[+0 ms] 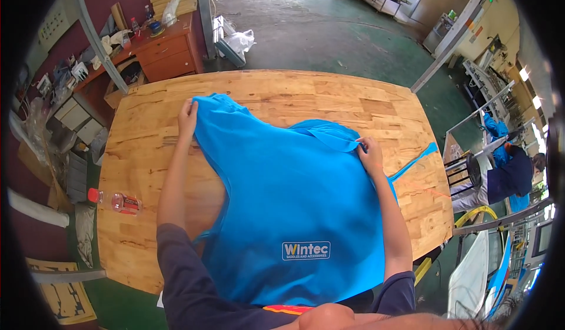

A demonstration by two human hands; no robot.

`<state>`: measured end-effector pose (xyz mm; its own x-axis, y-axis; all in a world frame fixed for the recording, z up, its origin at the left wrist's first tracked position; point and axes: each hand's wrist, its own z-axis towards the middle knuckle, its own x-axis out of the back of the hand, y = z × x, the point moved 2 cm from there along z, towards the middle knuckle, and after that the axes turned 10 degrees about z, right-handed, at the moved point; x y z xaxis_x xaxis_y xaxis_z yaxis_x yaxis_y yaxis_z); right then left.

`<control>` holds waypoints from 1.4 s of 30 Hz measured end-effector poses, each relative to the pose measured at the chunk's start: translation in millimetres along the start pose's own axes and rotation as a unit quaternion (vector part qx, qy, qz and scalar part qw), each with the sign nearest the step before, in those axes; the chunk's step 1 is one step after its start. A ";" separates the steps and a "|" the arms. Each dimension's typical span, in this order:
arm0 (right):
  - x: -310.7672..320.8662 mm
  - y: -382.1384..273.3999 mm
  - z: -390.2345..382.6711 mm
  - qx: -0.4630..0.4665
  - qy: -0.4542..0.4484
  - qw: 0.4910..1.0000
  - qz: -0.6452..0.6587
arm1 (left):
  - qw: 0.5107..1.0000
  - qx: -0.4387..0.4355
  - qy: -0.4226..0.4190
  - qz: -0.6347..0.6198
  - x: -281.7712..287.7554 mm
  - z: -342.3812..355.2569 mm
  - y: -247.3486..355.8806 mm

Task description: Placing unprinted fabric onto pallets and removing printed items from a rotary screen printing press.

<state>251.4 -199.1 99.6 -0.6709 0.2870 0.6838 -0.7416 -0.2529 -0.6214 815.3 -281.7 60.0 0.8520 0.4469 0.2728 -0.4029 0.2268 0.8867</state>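
Note:
A large bright blue cloth cover point(288, 194) lies spread over the wooden table point(365, 94), its near edge at my body. A small white printed label sits on its near part. My left hand point(187, 119) pinches the cover's far left corner, where the cloth bunches in folds. At the right edge, my right hand point(371, 156) grips the cloth beside a loose folded flap point(326, 137). A narrow blue strap point(415, 161) sticks out from the right side. Another short strap end point(203, 236) shows at the left edge.
A clear plastic bottle point(120, 202) with a red cap lies on the table's left. Beyond the far left corner stands a cluttered wooden desk point(168, 59). A person point(509, 174) in dark clothing is off to the right, near a black stool point(468, 168). Metal posts rise around the table.

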 end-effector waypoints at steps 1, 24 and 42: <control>0.6 0.1 1.9 0.040 0.004 0.999 -0.018 | 1.000 -0.002 -0.005 -0.005 -3.8 2.1 6.1; 37.4 14.7 -69.7 -0.023 0.000 0.961 -0.277 | 0.819 -0.156 -0.130 0.537 -37.2 -74.3 83.4; 132.8 -72.8 -418.3 -0.254 0.245 0.925 0.140 | 0.875 -0.133 -0.256 0.388 96.8 -424.6 236.8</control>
<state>218.6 243.9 75.7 -0.6604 0.6924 0.2906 -0.3572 0.0508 -0.9326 660.4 182.7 137.9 0.2978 0.1239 0.9466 -0.9323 0.2508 0.2604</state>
